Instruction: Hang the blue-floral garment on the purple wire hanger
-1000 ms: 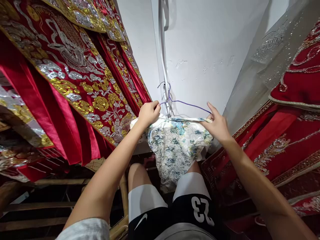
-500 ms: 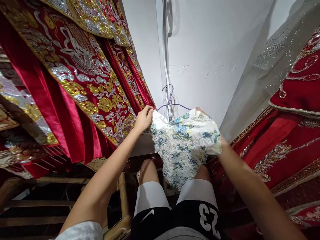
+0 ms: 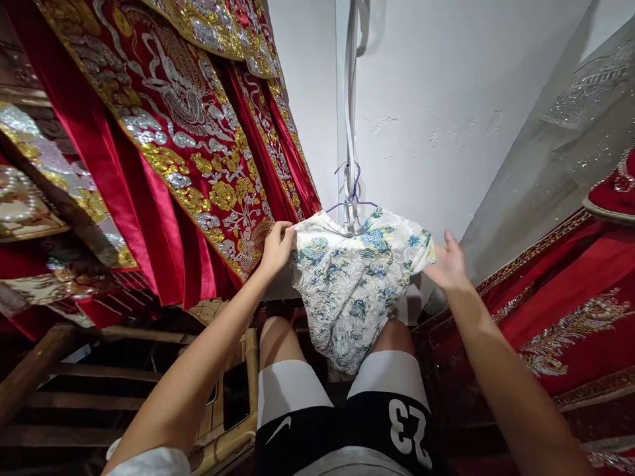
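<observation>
A white blouse (image 3: 347, 284) with blue and green flowers and short sleeves hangs in front of me on a purple hanger (image 3: 354, 197). The hanger's hook is at a white strap (image 3: 350, 86) that runs down the wall. My left hand (image 3: 278, 248) pinches the blouse's shoulder edge on the left side. On the other side, my right hand (image 3: 449, 262) is open at the sleeve's end, thumb up and fingers partly behind the sleeve. The blouse's lower part hangs gathered between my knees.
Red cloth with gold and silver sequins (image 3: 198, 132) hangs on the left. More red embroidered cloth (image 3: 560, 297) and sheer glittery fabric (image 3: 570, 125) are on the right. A bamboo chair (image 3: 251, 383) with a dark phone-like slab (image 3: 236, 395) stands at lower left, before a white wall (image 3: 436, 79).
My right hand has come out from inside the blouse's sleeve and opened beside it. The left hand still holds its shoulder. The view has shifted somewhat to the left.
</observation>
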`<state>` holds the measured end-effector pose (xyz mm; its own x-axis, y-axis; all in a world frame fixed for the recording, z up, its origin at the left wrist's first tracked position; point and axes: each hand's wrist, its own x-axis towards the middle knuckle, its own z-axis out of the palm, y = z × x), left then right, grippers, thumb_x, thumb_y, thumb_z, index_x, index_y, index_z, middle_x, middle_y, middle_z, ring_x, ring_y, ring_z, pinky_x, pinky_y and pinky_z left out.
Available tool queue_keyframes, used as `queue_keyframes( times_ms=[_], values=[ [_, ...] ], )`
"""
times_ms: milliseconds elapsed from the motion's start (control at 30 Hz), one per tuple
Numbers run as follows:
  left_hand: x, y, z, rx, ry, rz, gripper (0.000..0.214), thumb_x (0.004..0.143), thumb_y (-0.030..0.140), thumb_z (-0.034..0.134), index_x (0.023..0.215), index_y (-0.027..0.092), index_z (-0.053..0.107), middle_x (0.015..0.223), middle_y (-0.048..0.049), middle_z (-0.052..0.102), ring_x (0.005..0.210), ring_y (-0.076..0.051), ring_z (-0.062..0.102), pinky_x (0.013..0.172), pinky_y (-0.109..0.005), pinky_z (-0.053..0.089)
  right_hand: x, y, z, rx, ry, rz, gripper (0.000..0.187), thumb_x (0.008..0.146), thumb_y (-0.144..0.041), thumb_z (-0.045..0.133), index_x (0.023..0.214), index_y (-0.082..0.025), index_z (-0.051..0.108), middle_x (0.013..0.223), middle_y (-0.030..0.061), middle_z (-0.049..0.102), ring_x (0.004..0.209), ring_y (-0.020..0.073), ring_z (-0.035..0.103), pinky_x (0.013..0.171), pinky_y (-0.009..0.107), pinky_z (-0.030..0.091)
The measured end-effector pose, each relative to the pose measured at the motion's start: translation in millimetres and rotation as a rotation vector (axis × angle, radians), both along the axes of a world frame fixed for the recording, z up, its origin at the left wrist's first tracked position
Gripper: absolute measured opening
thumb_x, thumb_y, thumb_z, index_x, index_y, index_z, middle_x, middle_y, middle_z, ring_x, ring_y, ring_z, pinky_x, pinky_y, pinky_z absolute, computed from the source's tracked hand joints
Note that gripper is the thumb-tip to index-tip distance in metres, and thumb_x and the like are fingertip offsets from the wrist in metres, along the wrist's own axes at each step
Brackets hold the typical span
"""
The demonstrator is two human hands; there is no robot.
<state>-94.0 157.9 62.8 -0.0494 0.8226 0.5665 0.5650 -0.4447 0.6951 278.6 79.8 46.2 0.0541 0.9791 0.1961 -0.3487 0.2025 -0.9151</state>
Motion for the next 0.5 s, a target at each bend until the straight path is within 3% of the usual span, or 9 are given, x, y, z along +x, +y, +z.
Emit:
queue_keyframes(
  times_ms=[100, 167, 300, 400, 500],
  values=[
    [11, 0, -24.1, 0.06, -0.231, 0.038, 0.035, 0.089, 0.036, 0.056, 0.12, 0.02, 0.053, 0.127, -0.0125, 0.06, 0.123, -0.027, 0.057, 0.11, -0.043, 0.043, 9, 6, 13.6, 0.014, -0.046, -0.097, 0.043, 0.075, -0.061, 0.078, 0.092, -0.022, 0.072, 0.098, 0.0097, 0.078, 0.108, 0.0345, 0.072, 0.088, 0.047, 0.061],
    [24, -2, -22.9, 0.162, -0.295, 0.049, 0.043, 0.086, 0.032, 0.059, 0.127, 0.022, 0.049, 0.136, -0.0122, 0.053, 0.133, -0.027, 0.05, 0.117, -0.043, 0.037, 12, 9, 24.6, 0.036, -0.064, -0.205, 0.038, 0.071, -0.056, 0.083, 0.087, -0.024, 0.071, 0.092, 0.0087, 0.078, 0.105, 0.0337, 0.073, 0.086, 0.044, 0.062],
    [41, -10, 16.8, 0.344, -0.182, -0.054, 0.051, 0.086, 0.024, 0.055, 0.136, 0.024, 0.046, 0.15, -0.012, 0.047, 0.143, -0.029, 0.042, 0.121, -0.045, 0.033, 20, 2, 51.7, 0.004, -0.013, -0.346, 0.035, 0.077, -0.058, 0.076, 0.087, -0.026, 0.068, 0.089, 0.0091, 0.077, 0.1, 0.034, 0.074, 0.081, 0.044, 0.063],
    [42, -22, 48.2, 0.394, 0.048, -0.118, 0.057, 0.086, 0.025, 0.056, 0.143, 0.025, 0.046, 0.162, -0.0116, 0.038, 0.152, -0.032, 0.03, 0.124, -0.05, 0.027, 13, -30, 64.9, -0.07, 0.061, -0.385, 0.03, 0.084, -0.054, 0.07, 0.096, -0.026, 0.069, 0.09, 0.0108, 0.077, 0.101, 0.0345, 0.074, 0.079, 0.044, 0.062],
    [45, -33, 50.7, 0.402, 0.311, -0.092, 0.075, 0.082, 0.031, 0.066, 0.151, 0.025, 0.039, 0.164, -0.0127, 0.035, 0.154, -0.038, 0.022, 0.125, -0.06, 0.014, -16, -84, 60.3, -0.043, 0.078, -0.404, 0.038, 0.086, -0.06, 0.065, 0.102, -0.026, 0.071, 0.102, 0.0123, 0.076, 0.106, 0.0343, 0.072, 0.076, 0.043, 0.061]
  ],
)
